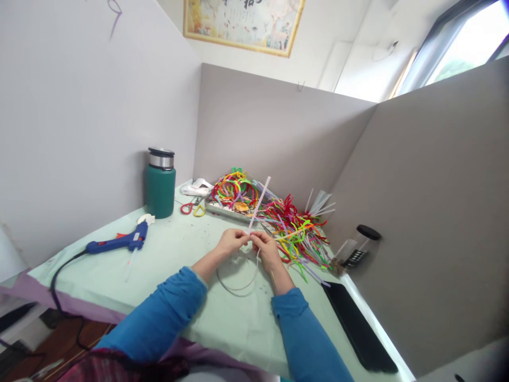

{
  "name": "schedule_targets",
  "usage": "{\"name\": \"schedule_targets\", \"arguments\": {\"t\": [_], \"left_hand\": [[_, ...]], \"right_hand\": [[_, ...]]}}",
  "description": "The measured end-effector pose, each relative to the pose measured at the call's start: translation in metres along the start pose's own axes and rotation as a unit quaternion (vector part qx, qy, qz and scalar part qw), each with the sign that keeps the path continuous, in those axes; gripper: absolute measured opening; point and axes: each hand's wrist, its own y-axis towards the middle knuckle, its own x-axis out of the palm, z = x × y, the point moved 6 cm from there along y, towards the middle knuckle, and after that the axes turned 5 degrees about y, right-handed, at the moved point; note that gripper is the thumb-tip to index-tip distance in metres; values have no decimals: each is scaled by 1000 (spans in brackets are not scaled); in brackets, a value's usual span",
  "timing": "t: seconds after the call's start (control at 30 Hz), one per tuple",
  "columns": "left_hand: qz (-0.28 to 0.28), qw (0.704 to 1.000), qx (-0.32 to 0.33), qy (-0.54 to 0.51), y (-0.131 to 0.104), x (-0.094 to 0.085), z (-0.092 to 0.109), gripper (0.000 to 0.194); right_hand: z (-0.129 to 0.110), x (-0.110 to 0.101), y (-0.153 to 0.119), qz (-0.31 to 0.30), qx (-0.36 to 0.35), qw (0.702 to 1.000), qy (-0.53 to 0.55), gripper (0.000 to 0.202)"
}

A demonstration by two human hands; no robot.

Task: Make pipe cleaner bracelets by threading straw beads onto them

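My left hand [233, 242] and my right hand [267, 249] meet over the middle of the table, fingertips pinched together. A pale pink pipe cleaner [260, 204] rises from between them, tilted to the right. Below my fingers hangs a thin grey hoop [238, 295], like a bare headband; one end runs up to my right fingers. The point where hoop and pipe cleaner meet is hidden by my fingertips. Just beyond my right hand lies a heap of colourful pipe cleaners [296, 228], with a pair of scissors [283, 250] partly under it.
A tray [228, 212] of coiled pipe cleaners stands at the back. On the left are a green bottle [160, 191] and a blue glue gun [119, 243] with its cord. At right lie a black flat object [358, 323] and a clear black-lidded container [360, 246]. Grey partitions enclose the table.
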Motion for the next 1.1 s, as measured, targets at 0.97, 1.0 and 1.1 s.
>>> {"name": "schedule_targets", "arguments": {"t": [0.97, 1.0, 1.1], "left_hand": [[41, 995, -68, -61, 2, -5, -8, 31], [44, 996, -60, -58, 2, -5, -8, 31], [52, 998, -26, -39, 4, -5, -7, 30]], "right_hand": [[-10, 12, -7, 16, -19, 999, -40, 31], [-9, 13, -7, 13, -15, 999, -42, 32], [-5, 12, -7, 13, 1, 999, -46, 35]]}}
